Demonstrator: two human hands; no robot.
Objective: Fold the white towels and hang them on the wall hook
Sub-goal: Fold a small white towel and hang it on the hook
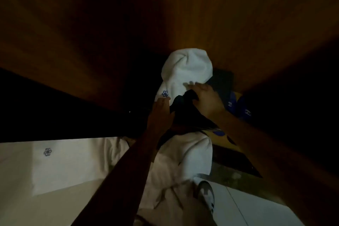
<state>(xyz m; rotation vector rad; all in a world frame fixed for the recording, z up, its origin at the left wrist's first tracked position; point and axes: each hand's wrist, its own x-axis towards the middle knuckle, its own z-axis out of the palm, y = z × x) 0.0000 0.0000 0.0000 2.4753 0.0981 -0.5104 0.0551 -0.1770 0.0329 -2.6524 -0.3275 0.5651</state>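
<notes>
A white towel (185, 69) with a small blue emblem hangs bunched against the brown wooden wall (238, 14); whatever holds it up is hidden under the cloth. My left hand (161, 108) touches the towel's lower left edge just below the emblem, fingers straight. My right hand (203, 97) lies flat on the towel's lower right part, fingers extended, above a dark cloth (183, 104). A second white towel (60, 163) with the same emblem lies flat at the lower left.
The scene is dim. Blue objects (238, 106) and a dark panel (222, 80) sit to the right of the hanging towel. Below are my light trousers (183, 161), a white shoe (206, 194) and pale floor tiles (247, 207).
</notes>
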